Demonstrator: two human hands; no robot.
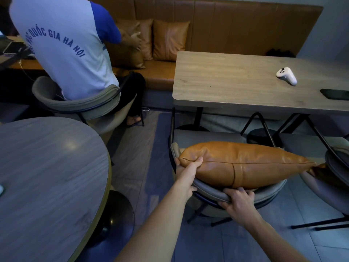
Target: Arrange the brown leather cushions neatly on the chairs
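Observation:
A brown leather cushion point(245, 163) lies lengthways on a grey chair point(268, 195) in front of me, resting against its curved backrest. My left hand point(188, 171) is shut on the cushion's left corner. My right hand point(237, 199) grips the top of the chair's backrest, just under the cushion's near edge. Another brown cushion point(324, 173) shows partly on the chair point(338, 161) at the right edge. More brown cushions point(170, 40) stand on the brown bench point(245, 25) at the back.
A person in a white and blue shirt point(62, 46) sits on a grey chair point(79, 104) at the left, touching a bench cushion. A rectangular table point(236, 82) holds a white controller point(286, 75) and a dark phone point(336, 94). A round table point(47, 176) stands at my left.

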